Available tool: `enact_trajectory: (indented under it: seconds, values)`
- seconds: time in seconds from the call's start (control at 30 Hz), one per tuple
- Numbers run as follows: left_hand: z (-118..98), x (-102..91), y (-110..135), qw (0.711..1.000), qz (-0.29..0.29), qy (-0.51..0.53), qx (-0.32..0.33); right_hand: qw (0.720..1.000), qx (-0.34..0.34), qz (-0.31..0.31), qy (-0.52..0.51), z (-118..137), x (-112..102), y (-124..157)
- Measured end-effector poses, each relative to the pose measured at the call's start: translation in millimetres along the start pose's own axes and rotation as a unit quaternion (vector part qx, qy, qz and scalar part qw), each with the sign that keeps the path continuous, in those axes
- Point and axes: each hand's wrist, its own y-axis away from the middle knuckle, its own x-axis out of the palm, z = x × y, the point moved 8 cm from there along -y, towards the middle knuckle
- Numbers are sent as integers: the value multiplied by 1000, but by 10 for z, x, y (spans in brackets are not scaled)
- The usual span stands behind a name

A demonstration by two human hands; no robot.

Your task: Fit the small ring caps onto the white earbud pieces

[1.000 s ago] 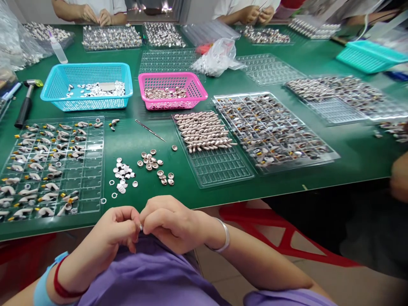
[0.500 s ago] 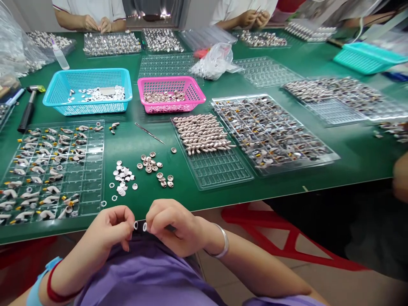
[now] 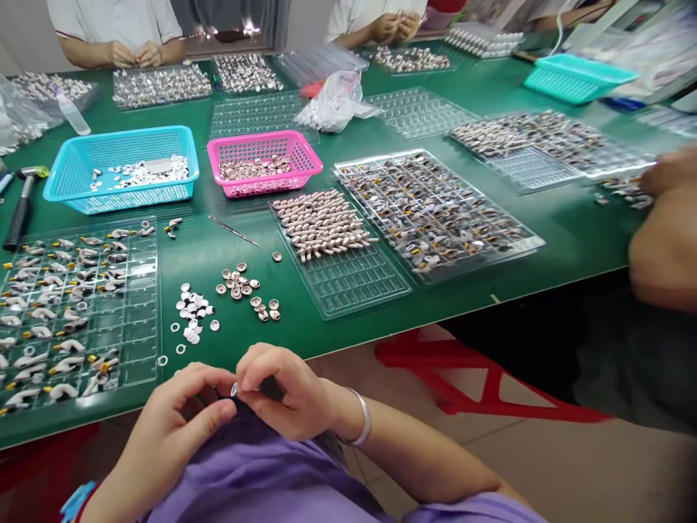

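Above my lap at the table's front edge, my right hand (image 3: 283, 396) pinches a small white ring (image 3: 234, 390) between its fingertips. My left hand (image 3: 185, 414) is right beside it, thumb and forefinger apart, the forefinger's tip close to the ring; whether it touches cannot be made out. Past the hands lie a loose pile of white discs (image 3: 193, 312), a few white rings (image 3: 181, 349) and small pinkish-metal cups (image 3: 237, 282). To the left, a clear compartment tray (image 3: 142, 327) holds rows of curved pale parts with yellow bits.
A blue basket (image 3: 70, 190) and a pink basket (image 3: 313, 165) stand farther back. Tweezers (image 3: 234, 230) lie mid-table, a hammer (image 3: 22, 211) at left. Filled trays (image 3: 435, 211) are on the right. A neighbour's arm (image 3: 664, 232) reaches in there; co-workers' hands (image 3: 136, 54) work opposite.
My left thumb and forefinger, earlier closed on a second white ring, have parted and moved up to the right hand. Only one ring shows now. The view has shifted slightly.
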Motion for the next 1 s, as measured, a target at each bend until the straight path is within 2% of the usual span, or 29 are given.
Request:
enact_trajectory:
  seconds: [0.07, 0.27, 0.37, 0.47, 0.6, 0.63, 0.7, 0.77, 0.83, 0.9, 0.93, 1.0]
  values:
    - [76, 96, -5, 996, 24, 74, -42, 1000, -15, 5, 19, 31, 11, 4]
    - [262, 172, -43, 972, 9, 216, -92, 996, 14, -18, 87, 21, -62, 35]
    - [315, 199, -51, 962, -9, 251, -109, 995, 36, -38, 90, -12, -113, 50]
    - [295, 206, -67, 964, -12, 243, -109, 995, 55, -29, 82, -49, -130, 61]
    - [138, 106, -131, 994, 13, 89, -54, 992, 82, -17, 99, -100, -199, 67]
    - [92, 43, -160, 999, 3, 34, -33, 990, 91, -22, 109, -115, -236, 65]
    - [0, -130, -234, 995, -54, -84, 11, 985, 108, -40, 125, -146, -323, 57]
    - [-111, -308, -307, 965, -145, -207, 66, 982, 125, -59, 128, -177, -400, 50]
    - [-227, -387, -375, 916, -214, -314, 131, 980, 140, -71, 123, -209, -446, 45]
    - [-275, -368, -463, 873, -232, -392, 172, 978, 157, -73, 118, -240, -456, 45]
    - [-273, -349, -511, 863, -227, -415, 180, 977, 164, -73, 116, -252, -451, 48]
    - [-252, -322, -583, 859, -210, -431, 180, 975, 179, -72, 112, -267, -428, 58]
